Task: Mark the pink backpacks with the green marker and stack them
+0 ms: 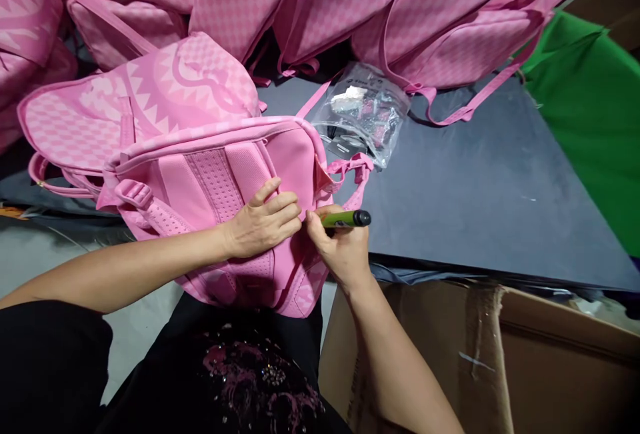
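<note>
A pink backpack [295, 167] lies tilted over the table's front edge, its padded back panel facing up towards me. My left hand [264, 221] is on the panel, its fingers bent and pressed together on the fabric. Close beside it, my right hand [345, 244] grips a green marker pen [337, 219]. The pen's black end points right, and its other end is hidden by my fingers at the bag's side. A knotted pink strap [357, 177] sticks out past the pen. The bag's buckle [134, 193] sits to the left.
Another pink backpack [165, 91] with a toothed print lies behind. Several more pink checked bags [240, 1] line the back of the grey table [480, 187]. A clear plastic bag [373, 111] lies on it. Green cloth [590, 114] is at right; a cardboard box [440, 334] stands below.
</note>
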Tool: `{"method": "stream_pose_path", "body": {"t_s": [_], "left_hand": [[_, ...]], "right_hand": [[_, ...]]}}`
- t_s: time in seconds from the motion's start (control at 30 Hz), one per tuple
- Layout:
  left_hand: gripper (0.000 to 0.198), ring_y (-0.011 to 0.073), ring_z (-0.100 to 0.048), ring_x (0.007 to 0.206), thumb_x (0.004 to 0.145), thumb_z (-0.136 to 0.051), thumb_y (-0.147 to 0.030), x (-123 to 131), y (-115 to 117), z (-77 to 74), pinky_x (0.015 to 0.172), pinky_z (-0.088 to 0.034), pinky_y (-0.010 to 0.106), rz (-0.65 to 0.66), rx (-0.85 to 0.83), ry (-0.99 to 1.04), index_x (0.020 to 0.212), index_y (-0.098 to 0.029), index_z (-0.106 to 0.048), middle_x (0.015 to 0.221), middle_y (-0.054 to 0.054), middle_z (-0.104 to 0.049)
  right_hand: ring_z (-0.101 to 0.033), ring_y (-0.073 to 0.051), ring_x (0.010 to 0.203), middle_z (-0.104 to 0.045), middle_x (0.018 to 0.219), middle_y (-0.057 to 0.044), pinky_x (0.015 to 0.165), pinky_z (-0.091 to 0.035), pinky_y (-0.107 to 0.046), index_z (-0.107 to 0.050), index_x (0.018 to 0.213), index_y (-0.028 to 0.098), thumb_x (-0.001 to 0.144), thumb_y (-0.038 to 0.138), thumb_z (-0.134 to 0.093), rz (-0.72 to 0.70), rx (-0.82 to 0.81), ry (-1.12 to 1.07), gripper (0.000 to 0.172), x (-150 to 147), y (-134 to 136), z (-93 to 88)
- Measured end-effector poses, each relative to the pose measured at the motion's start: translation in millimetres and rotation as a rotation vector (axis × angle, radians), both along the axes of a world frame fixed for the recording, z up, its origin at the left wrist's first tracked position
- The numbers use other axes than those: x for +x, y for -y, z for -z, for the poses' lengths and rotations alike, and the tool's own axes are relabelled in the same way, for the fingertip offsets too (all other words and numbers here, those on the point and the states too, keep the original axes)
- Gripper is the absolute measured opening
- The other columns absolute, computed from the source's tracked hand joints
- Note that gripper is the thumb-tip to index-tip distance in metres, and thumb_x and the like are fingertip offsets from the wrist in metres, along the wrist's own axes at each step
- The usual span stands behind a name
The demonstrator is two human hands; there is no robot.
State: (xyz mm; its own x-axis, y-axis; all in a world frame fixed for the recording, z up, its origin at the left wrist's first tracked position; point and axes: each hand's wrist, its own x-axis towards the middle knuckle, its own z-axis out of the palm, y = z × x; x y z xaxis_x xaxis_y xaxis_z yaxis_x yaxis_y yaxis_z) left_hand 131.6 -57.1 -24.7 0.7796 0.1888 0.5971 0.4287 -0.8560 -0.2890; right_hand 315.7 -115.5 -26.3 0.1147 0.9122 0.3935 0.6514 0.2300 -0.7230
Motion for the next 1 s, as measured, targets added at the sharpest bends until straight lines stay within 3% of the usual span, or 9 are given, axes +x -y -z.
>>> {"method": "stream_pose_path", "body": {"t_s": [0.2,0.53,0.67,0.73,0.83,1.0], "left_hand": [[0.016,0.0115,-0.059,0.105,0.097,-0.053,-0.014,0,-1,2.5,0.131,-0.003,0.042,0.0,0.004,0.008,0.085,-0.021,-0.059,0.089,-0.006,-0.066],[0.018,0.0102,-0.057,0.112,0.099,-0.05,-0.016,-2,-4,8.5,0.131,0.004,0.043,-0.029,-0.005,-0.045,0.086,-0.023,-0.061,0.095,-0.008,-0.067],[0.019,0.0105,-0.055,0.121,0.101,-0.046,-0.017,-2,-4,12.0,0.131,-0.007,0.043,-0.043,-0.1,-0.14,0.091,-0.023,-0.062,0.102,-0.006,-0.068],[0.019,0.0107,-0.056,0.12,0.1,-0.046,-0.016,-2,-4,11.3,0.131,-0.009,0.042,-0.042,-0.097,-0.129,0.091,-0.022,-0.062,0.101,-0.005,-0.068],[0.019,0.0109,-0.059,0.113,0.1,-0.047,-0.015,0,-4,7.9,0.131,-0.002,0.043,-0.03,-0.041,-0.066,0.088,-0.022,-0.062,0.097,-0.006,-0.069],[0.019,0.0135,-0.06,0.107,0.099,-0.048,-0.015,-2,-2,5.0,0.13,-0.004,0.043,-0.028,-0.058,-0.051,0.089,-0.02,-0.064,0.096,-0.003,-0.071]], "right_hand": [[-0.059,-0.013,0.053,-0.065,0.063,0.001,0.055,-0.048,-0.026,-0.065,0.077,0.02,0.091,0.036,-0.06,0.011,-0.044,-0.164,0.022,4,2,4.2],[-0.057,-0.013,0.052,-0.064,0.062,0.001,0.056,-0.049,-0.027,-0.066,0.076,0.02,0.09,0.037,-0.061,0.067,-0.079,-0.168,0.023,3,4,6.7],[-0.059,-0.014,0.054,-0.066,0.065,0.0,0.054,-0.048,-0.027,-0.066,0.078,0.019,0.089,0.037,-0.061,0.049,-0.081,-0.222,0.021,3,4,8.7],[-0.059,-0.014,0.054,-0.066,0.064,0.0,0.054,-0.048,-0.027,-0.066,0.077,0.02,0.09,0.036,-0.062,0.04,-0.067,-0.174,0.021,4,4,10.3],[-0.06,-0.014,0.054,-0.066,0.064,0.0,0.056,-0.049,-0.027,-0.066,0.076,0.02,0.09,0.035,-0.061,0.077,-0.052,-0.126,0.021,3,3,11.2],[-0.06,-0.014,0.053,-0.066,0.064,-0.001,0.055,-0.048,-0.026,-0.065,0.075,0.02,0.091,0.034,-0.059,-0.014,-0.034,-0.075,0.022,-1,-2,5.7]]}}
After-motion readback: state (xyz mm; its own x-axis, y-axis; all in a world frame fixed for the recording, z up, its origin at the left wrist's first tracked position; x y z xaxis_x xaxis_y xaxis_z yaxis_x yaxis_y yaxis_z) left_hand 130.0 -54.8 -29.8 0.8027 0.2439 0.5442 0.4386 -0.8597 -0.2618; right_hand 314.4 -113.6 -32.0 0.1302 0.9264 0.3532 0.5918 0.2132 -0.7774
